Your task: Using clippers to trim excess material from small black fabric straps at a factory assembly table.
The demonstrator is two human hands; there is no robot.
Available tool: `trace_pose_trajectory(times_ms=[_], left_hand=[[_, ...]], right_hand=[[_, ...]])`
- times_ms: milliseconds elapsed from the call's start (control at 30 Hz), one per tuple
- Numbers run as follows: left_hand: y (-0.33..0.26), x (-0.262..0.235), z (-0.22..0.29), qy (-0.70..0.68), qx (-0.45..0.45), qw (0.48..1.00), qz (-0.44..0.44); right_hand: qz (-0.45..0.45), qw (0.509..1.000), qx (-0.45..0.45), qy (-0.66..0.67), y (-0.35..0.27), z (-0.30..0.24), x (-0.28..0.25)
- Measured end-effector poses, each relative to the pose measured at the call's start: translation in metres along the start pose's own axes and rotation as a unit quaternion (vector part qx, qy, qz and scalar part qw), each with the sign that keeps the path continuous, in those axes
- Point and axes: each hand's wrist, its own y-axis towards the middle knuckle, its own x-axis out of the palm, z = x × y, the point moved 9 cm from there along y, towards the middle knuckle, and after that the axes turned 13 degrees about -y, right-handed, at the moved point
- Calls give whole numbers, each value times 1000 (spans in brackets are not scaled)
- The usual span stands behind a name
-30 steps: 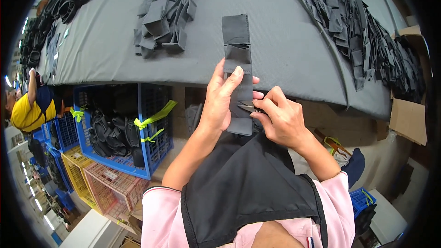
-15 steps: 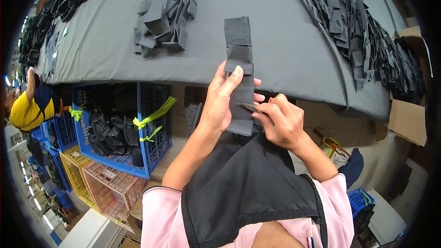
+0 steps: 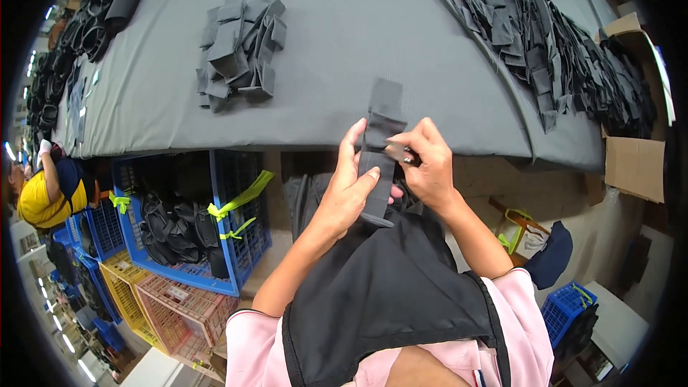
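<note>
At the edge of one grey cloth-covered counter (image 3: 330,50), the left hand (image 3: 345,197) pinches one long, dark-grey fabric strip (image 3: 377,161); the right hand (image 3: 428,165) pinches one small, blurred metallic tool (image 3: 395,150) by the strip.

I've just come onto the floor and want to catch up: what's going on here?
Someone's left hand holds a folded dark grey fabric strip, its far end reaching over the grey-covered table. The right hand grips a small metal tool close against the strip; it is blurred, so whether it touches is unclear. A small pile of similar strips lies farther left on the table, and a bigger heap lies at the right.
</note>
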Motion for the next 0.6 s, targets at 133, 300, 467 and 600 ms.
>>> trace_pose_trajectory(times_ms=[133,300,467,600], left_hand=[[-4,-11,-14,-23,-29,999,20],[-6,-8,-24,14,-53,998,-26],[-8,34,40,415,312,851,-82],[-9,43,37,562,331,746,-134]], right_hand=[[100,942,170,271,9,35,-11],[5,842,320,434,-1,43,22],[-64,828,354,430,-2,54,41],[-211,710,385,550,-19,38,79]])
